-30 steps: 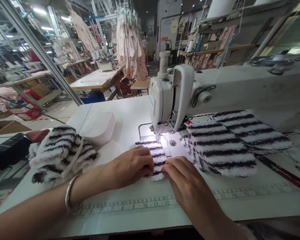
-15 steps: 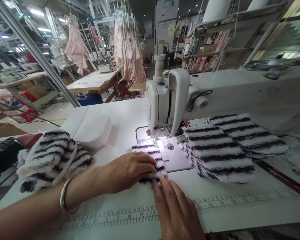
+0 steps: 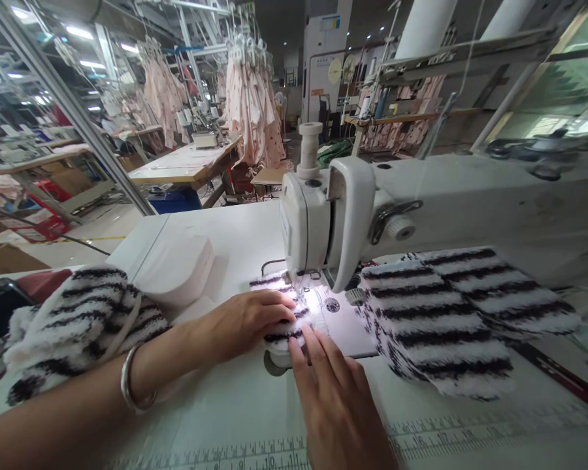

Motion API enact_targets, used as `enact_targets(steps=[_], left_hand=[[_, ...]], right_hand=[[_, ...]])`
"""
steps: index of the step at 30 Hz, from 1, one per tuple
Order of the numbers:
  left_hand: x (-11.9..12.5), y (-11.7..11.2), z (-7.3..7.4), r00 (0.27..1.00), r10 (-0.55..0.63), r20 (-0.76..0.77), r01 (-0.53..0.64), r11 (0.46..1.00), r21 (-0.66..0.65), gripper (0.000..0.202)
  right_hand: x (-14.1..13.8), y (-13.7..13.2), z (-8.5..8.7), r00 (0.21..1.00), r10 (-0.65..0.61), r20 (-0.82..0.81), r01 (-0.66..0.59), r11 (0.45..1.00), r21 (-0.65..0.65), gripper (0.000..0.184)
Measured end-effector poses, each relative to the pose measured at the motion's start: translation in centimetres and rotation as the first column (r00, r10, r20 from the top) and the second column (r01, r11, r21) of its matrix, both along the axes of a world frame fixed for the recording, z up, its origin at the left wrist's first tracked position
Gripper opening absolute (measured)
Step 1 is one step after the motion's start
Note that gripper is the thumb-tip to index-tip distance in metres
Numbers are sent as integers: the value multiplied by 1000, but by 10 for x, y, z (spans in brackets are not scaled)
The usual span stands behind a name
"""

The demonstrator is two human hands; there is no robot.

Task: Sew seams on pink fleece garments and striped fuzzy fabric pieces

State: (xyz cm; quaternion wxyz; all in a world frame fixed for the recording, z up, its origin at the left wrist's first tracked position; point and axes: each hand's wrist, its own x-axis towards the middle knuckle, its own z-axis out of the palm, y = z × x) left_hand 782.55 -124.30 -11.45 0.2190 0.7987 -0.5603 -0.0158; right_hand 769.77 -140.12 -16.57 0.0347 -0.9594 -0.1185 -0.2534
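Observation:
A small piece of black-and-white striped plush fabric lies at the lit needle area of a white sewing machine. My left hand, a silver bangle on its wrist, rests palm down on the fabric's left side, fingers reaching right. From the front, my right hand touches its near right edge with outstretched fingertips. Both hands press the piece flat without gripping it. The machine head and my fingers partly hide the fabric.
Striped plush pieces lie stacked right of the needle. Left are a bunched striped plush item and a stack of white rounded pieces. A ruler strip runs along the table front. Pink garments hang beyond.
The fabric has moved slightly away from me and left under the machine head, both hands going with it. The camera view has shifted a little.

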Motion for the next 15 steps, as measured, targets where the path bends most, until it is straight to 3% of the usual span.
enact_targets(steps=[8, 15], left_hand=[[4, -1, -6, 993, 69, 95, -66, 997, -43, 24], [-7, 0, -13, 967, 215, 138, -222, 974, 37, 27]], right_hand=[[22, -15, 5, 998, 64, -20, -61, 989, 138, 55], [42, -45, 26, 970, 134, -202, -100, 981, 167, 51]])
